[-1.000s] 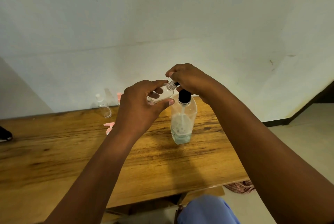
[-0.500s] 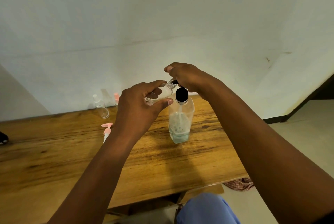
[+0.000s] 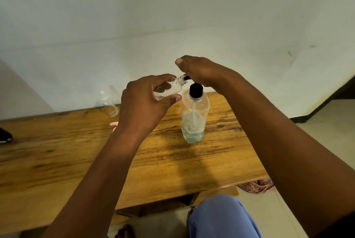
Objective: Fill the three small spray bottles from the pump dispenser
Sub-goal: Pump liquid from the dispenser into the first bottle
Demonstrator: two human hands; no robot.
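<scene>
A clear pump dispenser (image 3: 195,115) with a black collar stands on the wooden table (image 3: 76,157), with a little pale liquid at its bottom. My right hand (image 3: 199,72) covers the pump head from above, and the black nozzle pokes out to the left. My left hand (image 3: 146,103) grips a small clear bottle (image 3: 173,88), tilted, its open threaded neck touching the nozzle tip. A second small clear bottle (image 3: 109,105) stands at the back left of the table. A pink spray cap (image 3: 114,124) lies behind my left wrist, mostly hidden.
A white wall rises right behind the table. A dark object (image 3: 4,135) sits at the table's left edge. My blue-clad knee (image 3: 222,218) is below the table's front edge, and a patterned cloth (image 3: 255,186) lies on the floor at the right.
Both hands and the small bottle stay at the nozzle. The camera has shifted slightly, and the pink cap is now more hidden by my left wrist.
</scene>
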